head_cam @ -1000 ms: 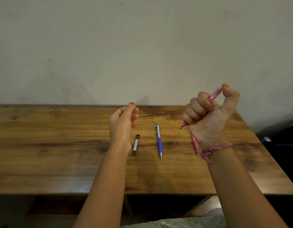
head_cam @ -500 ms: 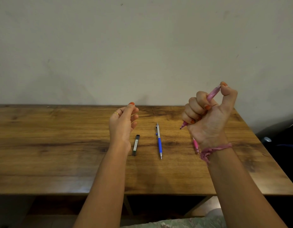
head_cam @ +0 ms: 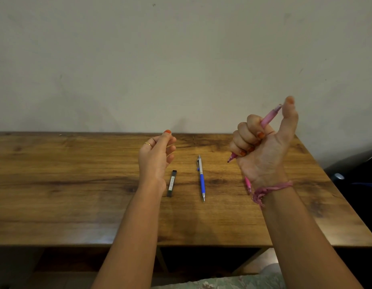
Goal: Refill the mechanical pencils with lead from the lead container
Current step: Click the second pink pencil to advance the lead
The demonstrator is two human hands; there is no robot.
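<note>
My right hand is raised above the table's right part, fingers wrapped round a pink mechanical pencil. Its tip points down-left and my thumb stands against its upper end. My left hand hovers mid-table with fingers loosely curled, and nothing shows in it. The dark lead container lies flat just right of my left wrist. A blue and silver mechanical pencil lies beside it, tip toward me. A second pink pencil lies on the table, mostly hidden behind my right wrist.
The wooden table stands against a plain wall. Its right edge runs close past my right arm, with dark objects on the floor beyond it. A pink thread band circles my right wrist.
My right hand has lifted slightly with the pink pencil, and the thumb has straightened upward at the pencil's top end. My left hand and the items on the table have not moved.
</note>
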